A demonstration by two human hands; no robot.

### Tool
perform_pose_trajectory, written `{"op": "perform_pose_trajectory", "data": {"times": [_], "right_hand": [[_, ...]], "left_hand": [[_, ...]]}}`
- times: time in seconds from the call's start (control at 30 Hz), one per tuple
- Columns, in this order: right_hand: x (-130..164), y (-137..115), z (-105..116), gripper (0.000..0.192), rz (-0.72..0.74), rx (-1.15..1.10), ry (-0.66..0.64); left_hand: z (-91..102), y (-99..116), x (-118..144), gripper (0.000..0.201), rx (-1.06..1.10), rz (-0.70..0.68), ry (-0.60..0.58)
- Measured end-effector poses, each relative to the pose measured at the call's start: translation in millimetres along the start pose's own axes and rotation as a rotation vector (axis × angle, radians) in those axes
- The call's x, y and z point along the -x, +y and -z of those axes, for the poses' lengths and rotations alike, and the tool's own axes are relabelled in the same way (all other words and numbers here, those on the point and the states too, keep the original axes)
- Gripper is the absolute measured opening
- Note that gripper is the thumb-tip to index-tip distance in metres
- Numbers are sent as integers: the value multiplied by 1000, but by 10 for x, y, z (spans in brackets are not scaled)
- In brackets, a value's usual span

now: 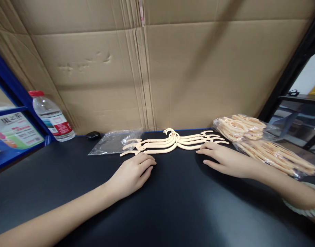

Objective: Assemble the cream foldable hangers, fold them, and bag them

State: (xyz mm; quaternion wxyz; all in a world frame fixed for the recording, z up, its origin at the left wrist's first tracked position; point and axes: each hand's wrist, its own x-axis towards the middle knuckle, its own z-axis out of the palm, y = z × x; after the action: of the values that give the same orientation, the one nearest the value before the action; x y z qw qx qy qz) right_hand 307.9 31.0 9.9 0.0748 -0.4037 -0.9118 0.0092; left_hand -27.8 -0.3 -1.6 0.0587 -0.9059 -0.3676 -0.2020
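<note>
I see my left hand (133, 171) and right hand (221, 158) lying flat and loosely open on the black tabletop (172, 206), fingertips just touching a small stack of cream plastic hangers (172, 142) at the table's far edge, beside an empty clear bag (113, 141) and bagged hangers (262, 144).

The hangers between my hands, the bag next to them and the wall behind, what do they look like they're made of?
The hangers look like moulded plastic, cream-coloured with a smooth, slightly glossy surface and thin, even arms. The empty bag beside them seems to be thin clear plastic film: it is see-through, wrinkled and catches the light. The wall behind is brown corrugated cardboard, matte, with fold creases and dents.
</note>
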Motion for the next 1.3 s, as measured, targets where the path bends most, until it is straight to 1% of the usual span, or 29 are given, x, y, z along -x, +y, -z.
{"op": "perform_pose_trajectory", "data": {"times": [0.2, 0.43, 0.57, 0.73, 0.9, 1.0, 1.1, 1.2, 1.3], "right_hand": [[14, -2, -1, 39, 8, -19, 25], [5, -2, 13, 39, 5, -13, 3], [15, 1, 24, 38, 16, -23, 16], [26, 26, 23, 36, 21, -50, 36], [30, 59, 44, 34, 33, -94, 37], [29, 69, 64, 34, 45, -117, 48], [23, 65, 75, 34, 46, -114, 46], [17, 60, 72, 32, 50, -114, 41], [7, 59, 71, 30, 54, -131, 57]], "left_hand": [[0, -3, -1, 24, -2, -7, 17], [-1, -2, 12, 24, 3, -2, 12], [-3, 0, 9, 24, -4, -5, 10], [-10, 0, 2, 24, 0, 7, 9], [-21, -9, 24, 24, 39, 54, 18], [31, 77, 34, 22, 102, 55, 66], [128, 267, 25, 21, 215, 13, 120], [212, 475, 14, 24, 325, -67, 109], [259, 614, 81, 19, 415, -82, 118]]}}
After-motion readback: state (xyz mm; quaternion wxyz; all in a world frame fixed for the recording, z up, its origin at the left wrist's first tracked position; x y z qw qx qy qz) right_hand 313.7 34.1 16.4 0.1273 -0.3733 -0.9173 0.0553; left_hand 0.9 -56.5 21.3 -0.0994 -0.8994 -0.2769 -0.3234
